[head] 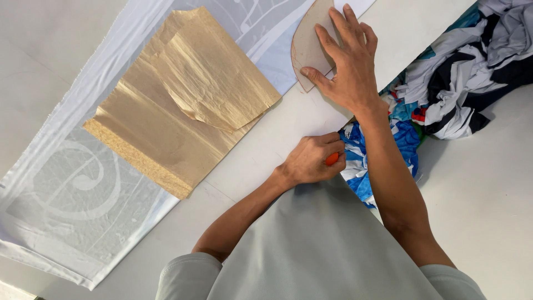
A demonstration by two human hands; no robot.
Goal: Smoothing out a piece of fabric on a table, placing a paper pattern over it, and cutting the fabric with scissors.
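The right hand lay flat, fingers spread, pressing on a curved brown card template near the far edge of the counter. The template rested partly on a pale grey-white printed cloth and partly on the bare white counter surface. The left hand was closed in a fist around a small orange tool; only a short orange part showed between the fingers, so the kind of tool could not be told. That fist sat on the counter just in front of the right wrist, near the counter's right edge.

A stack of crumpled tan paper sheets lay on the printed cloth, well to the left of the template. The cloth ran diagonally across the counter's left side. Beyond the counter's right edge, a heap of blue, white and black fabric scraps lay piled, touching the counter edge beside the left hand
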